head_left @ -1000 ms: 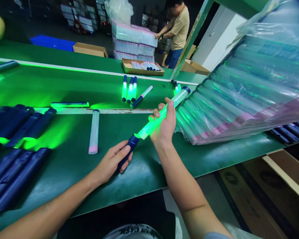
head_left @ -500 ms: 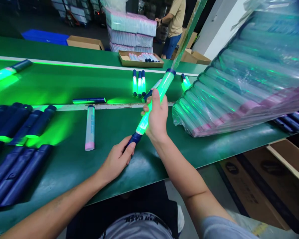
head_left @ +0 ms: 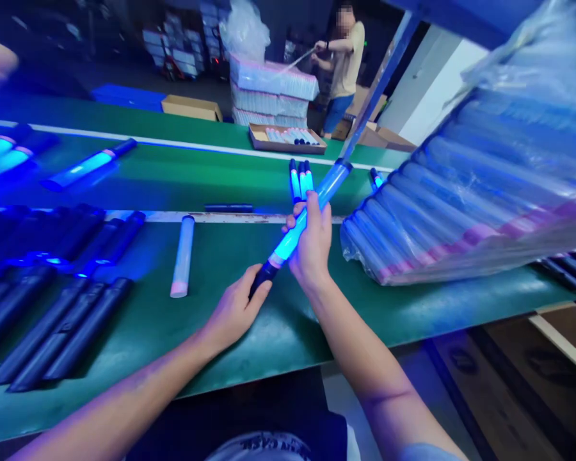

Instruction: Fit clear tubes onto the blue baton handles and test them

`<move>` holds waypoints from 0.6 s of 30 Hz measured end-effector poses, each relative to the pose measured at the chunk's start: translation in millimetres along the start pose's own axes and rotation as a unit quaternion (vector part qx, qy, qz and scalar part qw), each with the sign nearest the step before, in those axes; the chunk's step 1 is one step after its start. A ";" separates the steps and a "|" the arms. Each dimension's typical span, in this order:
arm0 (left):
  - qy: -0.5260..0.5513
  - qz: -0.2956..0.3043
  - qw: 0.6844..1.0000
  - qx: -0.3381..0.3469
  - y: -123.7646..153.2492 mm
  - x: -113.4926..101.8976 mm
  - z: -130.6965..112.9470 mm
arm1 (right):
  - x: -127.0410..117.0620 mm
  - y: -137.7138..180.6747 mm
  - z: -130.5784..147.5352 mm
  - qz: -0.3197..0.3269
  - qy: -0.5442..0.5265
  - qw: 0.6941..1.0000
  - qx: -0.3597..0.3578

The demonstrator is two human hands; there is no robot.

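Blue-lit, head view: clasps the glowing tube (head_left: 288, 243) midway in the right hand (head_left: 312, 246), wraps the left hand (head_left: 237, 304) round the dark handle (head_left: 267, 271) at its lower end, above the worktop (head_left: 283, 342). Looks light, stiff, perhaps slippery; best gripped mid-length and at the handle.

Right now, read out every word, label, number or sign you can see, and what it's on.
"CAS", then an unclear last letter: the wearer's shirt; preceding letters unclear.
Dark emblem on the brown carton, lower right: too blurred to read.
Held lit stick: no readable text.
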State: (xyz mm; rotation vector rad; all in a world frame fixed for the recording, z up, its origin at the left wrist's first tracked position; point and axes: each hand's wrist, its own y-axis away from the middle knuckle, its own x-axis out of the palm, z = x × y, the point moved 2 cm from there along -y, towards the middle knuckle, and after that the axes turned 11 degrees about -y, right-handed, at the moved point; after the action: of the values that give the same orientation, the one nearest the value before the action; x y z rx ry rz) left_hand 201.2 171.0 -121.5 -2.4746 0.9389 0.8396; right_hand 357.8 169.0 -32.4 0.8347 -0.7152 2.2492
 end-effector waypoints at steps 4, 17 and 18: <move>0.267 0.025 0.962 0.044 -0.8 4.5 2.5 | 26.7 27.1 17.7 0.176 0.000 0.984 0.001; 0.365 0.014 0.930 0.042 2.2 11.3 6.4 | 34.2 56.8 -2.4 0.187 0.012 0.982 -0.016; 0.369 0.020 0.928 0.051 4.0 12.0 5.9 | 34.1 63.1 -0.1 0.174 0.012 0.984 -0.026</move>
State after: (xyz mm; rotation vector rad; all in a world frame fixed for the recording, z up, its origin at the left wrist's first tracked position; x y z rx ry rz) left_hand 203.3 165.5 -134.1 -2.7058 1.2168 -0.1807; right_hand 292.6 140.1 -25.0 0.6993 -0.9671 2.5300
